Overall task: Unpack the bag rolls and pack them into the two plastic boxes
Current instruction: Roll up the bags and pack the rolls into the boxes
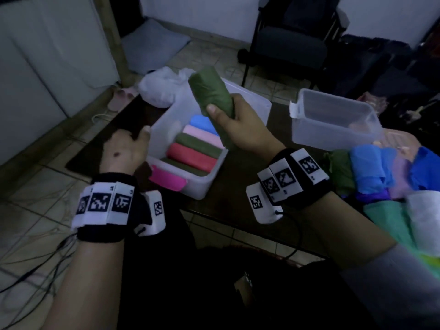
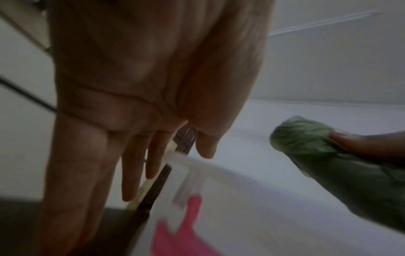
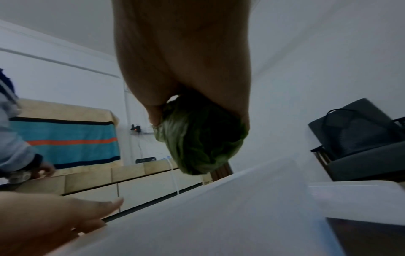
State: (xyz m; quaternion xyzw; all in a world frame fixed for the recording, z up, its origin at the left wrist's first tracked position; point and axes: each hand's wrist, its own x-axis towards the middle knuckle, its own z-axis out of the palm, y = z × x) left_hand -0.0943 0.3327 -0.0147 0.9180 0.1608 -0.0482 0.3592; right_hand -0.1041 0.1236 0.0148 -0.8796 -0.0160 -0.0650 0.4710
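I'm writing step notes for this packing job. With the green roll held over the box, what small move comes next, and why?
Probably lower the dark green bag roll, gripped in the right hand, into the far, still open end of the translucent plastic box, beyond the blue roll. The left hand is at its wall.

Both forearms are bare. Each wrist wears a black band (image 1: 104, 231) carrying white blocks printed with black-and-white square code markers (image 1: 99, 201); the right wrist's band (image 1: 307, 186) has the same blocks. A thin black cable (image 1: 296, 236) runs from the right band. Dark clothing covers the lap.
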